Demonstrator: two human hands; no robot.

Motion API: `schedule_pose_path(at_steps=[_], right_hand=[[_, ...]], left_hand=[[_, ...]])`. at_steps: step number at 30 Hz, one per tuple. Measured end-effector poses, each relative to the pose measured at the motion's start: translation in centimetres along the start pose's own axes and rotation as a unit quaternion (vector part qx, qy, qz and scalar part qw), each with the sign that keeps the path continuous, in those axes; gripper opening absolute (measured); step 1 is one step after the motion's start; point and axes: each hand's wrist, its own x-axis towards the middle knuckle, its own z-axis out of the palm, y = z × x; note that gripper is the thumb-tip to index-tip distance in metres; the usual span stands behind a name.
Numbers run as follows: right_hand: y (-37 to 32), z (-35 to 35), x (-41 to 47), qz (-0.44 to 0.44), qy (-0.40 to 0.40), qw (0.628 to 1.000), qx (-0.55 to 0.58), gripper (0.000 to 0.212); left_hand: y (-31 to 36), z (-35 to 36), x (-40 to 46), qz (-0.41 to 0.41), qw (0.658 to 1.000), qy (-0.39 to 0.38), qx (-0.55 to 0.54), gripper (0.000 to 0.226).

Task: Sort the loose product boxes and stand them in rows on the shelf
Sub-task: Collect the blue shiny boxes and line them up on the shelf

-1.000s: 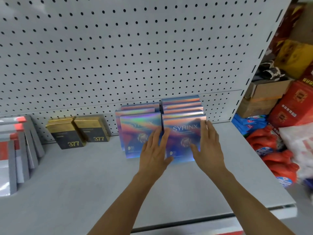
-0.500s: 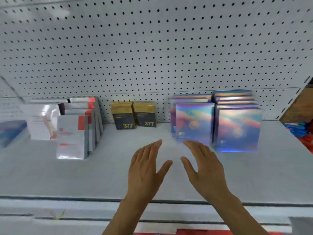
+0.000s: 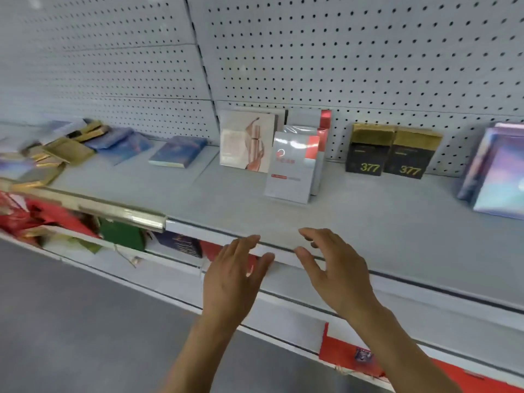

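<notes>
On the grey shelf (image 3: 368,222) stand sorted rows: holographic boxes (image 3: 499,180) at the far right, two black-and-gold "377" boxes (image 3: 391,154), grey-and-red boxes (image 3: 295,165) and a pale pink box (image 3: 246,143). Loose boxes lie flat at the left: a blue one (image 3: 178,151), more blue ones (image 3: 119,143) and gold ones (image 3: 68,148) in a heap. My left hand (image 3: 232,276) and my right hand (image 3: 337,273) hover empty over the shelf's front edge, fingers relaxed and spread, well short of any box.
A perforated back panel (image 3: 340,52) rises behind the shelf. Below the front edge, a lower shelf holds red, green and dark packages (image 3: 122,234). Grey floor (image 3: 71,321) lies at the lower left.
Both hands let go of the holographic boxes and drew back to the shelf's front edge. The view swung left, bringing the loose heap of boxes into sight.
</notes>
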Motion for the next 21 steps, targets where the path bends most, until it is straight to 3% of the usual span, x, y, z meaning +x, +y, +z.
schedule_pose_path(at_steps=[9, 14, 21], right_hand=[[-8.1, 8.1, 6.5, -0.044, -0.078, 0.996, 0.015, 0.056], [-10.6, 12.6, 12.6, -0.049, -0.082, 0.995, 0.020, 0.041], [-14.1, 18.5, 23.4, -0.030, -0.070, 0.995, 0.066, 0.035]], left_hand=[[-10.2, -5.1, 3.1, -0.091, 0.995, 0.027, -0.029, 0.053], [-15.3, -7.4, 8.3, -0.119, 0.991, 0.033, -0.043, 0.054], [-23.2, -10.4, 18.4, -0.132, 0.990, 0.039, -0.043, 0.050]])
